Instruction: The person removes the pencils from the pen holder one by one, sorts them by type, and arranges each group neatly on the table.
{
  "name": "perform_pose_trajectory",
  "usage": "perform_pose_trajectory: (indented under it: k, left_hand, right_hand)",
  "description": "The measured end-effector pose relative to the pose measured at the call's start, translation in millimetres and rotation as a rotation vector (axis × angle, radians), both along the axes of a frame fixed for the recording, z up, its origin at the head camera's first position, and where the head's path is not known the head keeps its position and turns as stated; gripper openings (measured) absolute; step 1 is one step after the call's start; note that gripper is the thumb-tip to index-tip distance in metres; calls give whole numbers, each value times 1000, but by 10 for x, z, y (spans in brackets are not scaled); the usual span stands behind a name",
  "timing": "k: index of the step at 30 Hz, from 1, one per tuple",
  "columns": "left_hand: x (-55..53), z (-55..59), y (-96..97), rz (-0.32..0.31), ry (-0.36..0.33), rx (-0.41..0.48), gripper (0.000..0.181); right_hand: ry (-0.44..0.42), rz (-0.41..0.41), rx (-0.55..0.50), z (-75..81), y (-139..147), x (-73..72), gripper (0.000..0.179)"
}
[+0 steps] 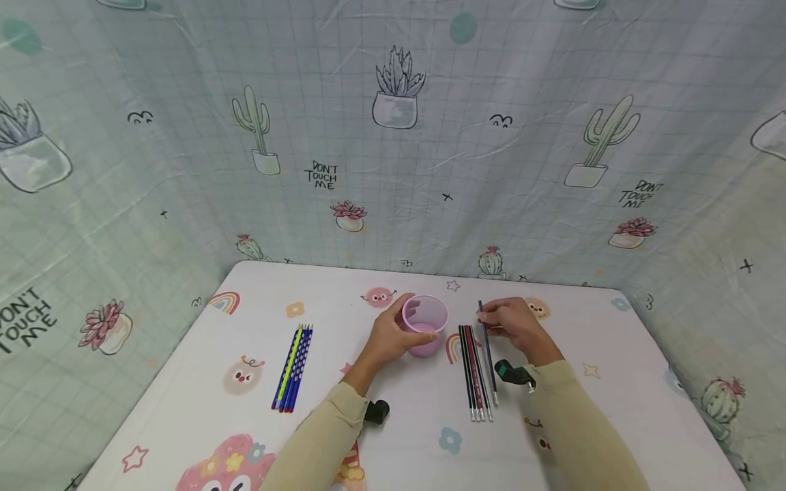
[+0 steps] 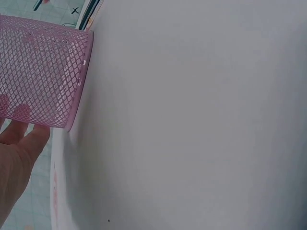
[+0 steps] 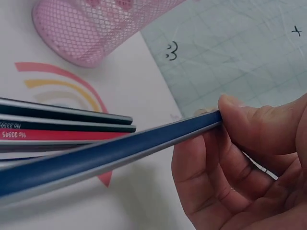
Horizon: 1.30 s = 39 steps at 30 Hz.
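A pink mesh pen cup (image 1: 425,315) stands near the middle of the table, tipped slightly in the head view. My left hand (image 1: 391,332) grips it from its left side, thumb across the front; in the left wrist view the fingers (image 2: 33,140) press the mesh. Between thumb and fingers, my right hand (image 1: 514,323) pinches one end of a dark blue pencil (image 1: 487,351). Just left of that pencil lies a row of black and red pencils (image 1: 473,372), side by side. The right wrist view shows the held pencil (image 3: 115,149) slanting above the row.
At the left of the table (image 1: 227,402) lies a bundle of blue patterned pencils with a yellow-green one (image 1: 292,368). A patterned cloth (image 1: 393,170) hangs behind the table's back edge and at both sides.
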<state>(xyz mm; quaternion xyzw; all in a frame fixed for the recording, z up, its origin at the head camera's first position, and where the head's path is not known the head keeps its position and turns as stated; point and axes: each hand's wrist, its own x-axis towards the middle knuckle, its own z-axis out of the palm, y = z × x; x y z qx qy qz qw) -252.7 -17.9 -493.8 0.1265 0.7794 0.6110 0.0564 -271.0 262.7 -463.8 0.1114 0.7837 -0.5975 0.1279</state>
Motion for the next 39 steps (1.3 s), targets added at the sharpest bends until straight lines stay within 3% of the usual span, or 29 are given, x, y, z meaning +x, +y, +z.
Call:
perform_pose_trajectory:
  k: [17,24,39]
  left_hand:
    - [13,-15,-9,-19,7,-13,84]
    - [16,-26,-14,-17,-11,-9,85]
    - [-7,-19,-16,-20,-8,-3,86]
  right_hand:
    - [-103,-22,34,-141,8,91,24]
    - [-126,6,114,-197,-21,91,22]
    - [-33,14,329,-262,-139,112,16]
